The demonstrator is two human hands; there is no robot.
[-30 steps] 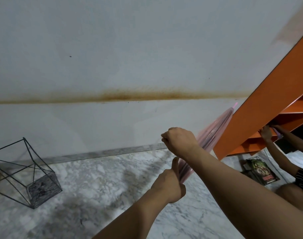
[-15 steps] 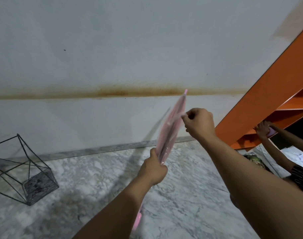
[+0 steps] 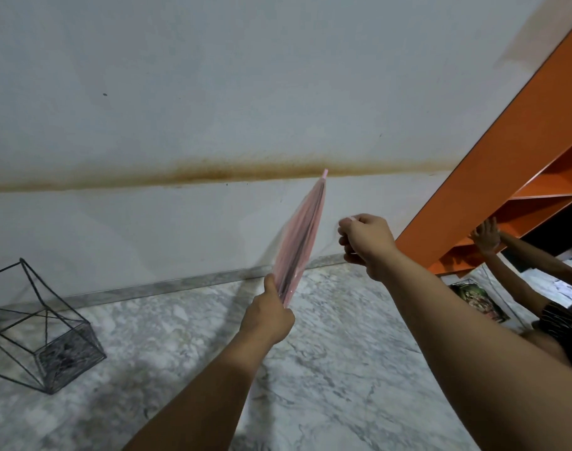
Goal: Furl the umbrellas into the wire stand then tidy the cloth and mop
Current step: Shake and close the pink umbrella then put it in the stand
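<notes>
Umbrella (image 3: 302, 242), pink and collapsed, has swung upright in the left hand's (image 3: 267, 317) grip; the right hand (image 3: 364, 242) has drawn aside, apparently pinching its strap, still far from the wire stand (image 3: 40, 333).

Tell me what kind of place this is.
Probably a room in a home or a small shop, at floor level: a marble-patterned floor meets a stained white wall, with orange shelves to the right and a wire stand on the floor.
</notes>
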